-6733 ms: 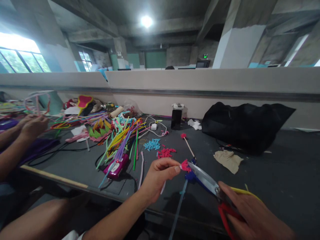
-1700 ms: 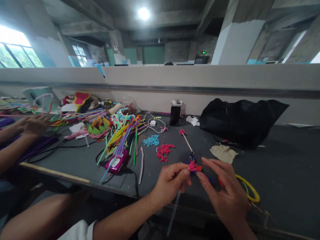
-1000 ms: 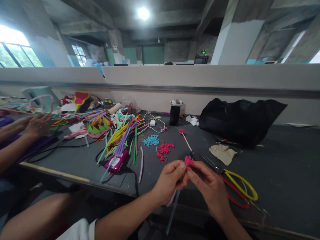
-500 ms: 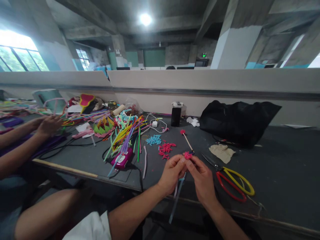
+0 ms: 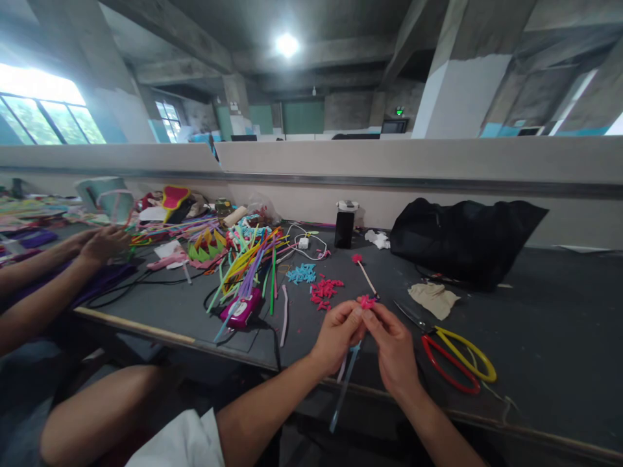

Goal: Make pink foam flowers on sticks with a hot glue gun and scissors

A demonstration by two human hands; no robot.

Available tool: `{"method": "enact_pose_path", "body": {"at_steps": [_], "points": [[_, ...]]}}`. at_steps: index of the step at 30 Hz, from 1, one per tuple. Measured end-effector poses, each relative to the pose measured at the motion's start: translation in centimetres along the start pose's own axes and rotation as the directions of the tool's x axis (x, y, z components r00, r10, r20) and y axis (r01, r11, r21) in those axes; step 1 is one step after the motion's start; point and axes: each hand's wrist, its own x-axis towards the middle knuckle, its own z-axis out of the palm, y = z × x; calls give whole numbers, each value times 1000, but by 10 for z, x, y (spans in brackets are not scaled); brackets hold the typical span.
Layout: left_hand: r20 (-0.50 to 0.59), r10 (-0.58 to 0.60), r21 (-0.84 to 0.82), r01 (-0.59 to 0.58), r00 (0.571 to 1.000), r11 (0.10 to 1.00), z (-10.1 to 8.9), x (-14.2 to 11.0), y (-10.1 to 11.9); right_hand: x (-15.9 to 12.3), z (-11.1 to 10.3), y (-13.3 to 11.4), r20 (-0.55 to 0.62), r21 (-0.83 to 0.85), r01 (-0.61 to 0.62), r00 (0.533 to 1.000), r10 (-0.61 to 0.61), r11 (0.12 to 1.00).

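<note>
My left hand (image 5: 337, 334) and my right hand (image 5: 393, 344) meet over the table's front edge, both closed. Between their fingertips they pinch a small pink fuzzy flower (image 5: 366, 301), seemingly of pipe cleaner pieces. Under the hands a pale bluish strip (image 5: 342, 395) hangs past the edge; what holds it is hidden. Just beyond lies a pink-tipped stick (image 5: 366, 275). To the left are a pile of short pink pieces (image 5: 325, 292) and a pile of short blue pieces (image 5: 302, 273). Scissors (image 5: 452, 353) with one red and one yellow handle lie right of my right hand.
Colourful pipe cleaners (image 5: 250, 259) lie heaped at left, by a magenta box (image 5: 242, 309) with a cord. Farther back stand a black phone (image 5: 344, 230) and a black bag (image 5: 452, 240). A tan cloth scrap (image 5: 433, 299) lies near the scissors. Another person's hands (image 5: 104, 243) work at far left.
The view has shifted slightly, so the scene sits a little farther right and lower. My hands keep the same pinch on the pink flower, with hardly any movement.
</note>
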Motion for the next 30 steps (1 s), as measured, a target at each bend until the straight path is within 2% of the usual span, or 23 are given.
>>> {"method": "enact_pose_path", "body": {"at_steps": [3, 5, 7, 9, 11, 13, 15, 18, 20, 21, 23, 25, 26, 27, 30], "points": [[-54, -35, -75, 31, 998, 997, -2, 7, 1, -3, 7, 5, 20, 17, -19, 1000, 18, 1000], [-124, -34, -199, 9, 992, 980, -3, 13, 6, -7, 15, 10, 86, 3, -3, 996, 3, 1000], [-149, -23, -341, -30, 989, 940, -3, 21, 13, -13, 23, 14, 137, -69, 45, 990, -35, 997], [-216, -46, -474, -63, 975, 879, -2, 28, 20, -22, 32, 13, 119, -185, 112, 989, -91, 976], [-267, -29, -496, -112, 963, 861, 2, 33, 28, -40, 40, 11, 80, -289, 188, 982, -172, 939], [-296, -11, -509, -148, 955, 848, 8, 39, 37, -70, 50, 12, 97, -353, 275, 961, -257, 894], [-322, 12, -520, -187, 947, 833, 14, 46, 51, -115, 60, 19, 113, -378, 304, 953, -282, 874], [-342, 40, -536, -230, 939, 812, 21, 61, 79, -186, 74, 38, 130, -339, 219, 974, -185, 915], [-339, 64, -544, -250, 939, 801, 24, 68, 98, -214, 78, 43, 136, -300, 115, 988, -77, 947], [-336, 76, -547, -260, 939, 796, 25, 70, 106, -218, 78, 41, 176, -267, 114, 982, -67, 957], [-331, 94, -553, -273, 939, 787, 26, 68, 117, -208, 74, 25, 203, -185, 85, 978, -47, 979], [-328, 103, -561, -281, 939, 779, 28, 61, 120, -185, 70, 0, 174, -74, 86, 982, -72, 994], [-328, 101, -566, -281, 939, 775, 29, 57, 120, -174, 68, -12, 122, -27, 109, 987, -105, 994], [-329, 95, -572, -278, 940, 771, 31, 53, 119, -167, 68, -23, 107, -11, 135, 985, -133, 991], [-318, 66, -596, -254, 946, 762, 34, 44, 118, -163, 68, -40, 183, -60, 198, 966, -184, 978]]}}
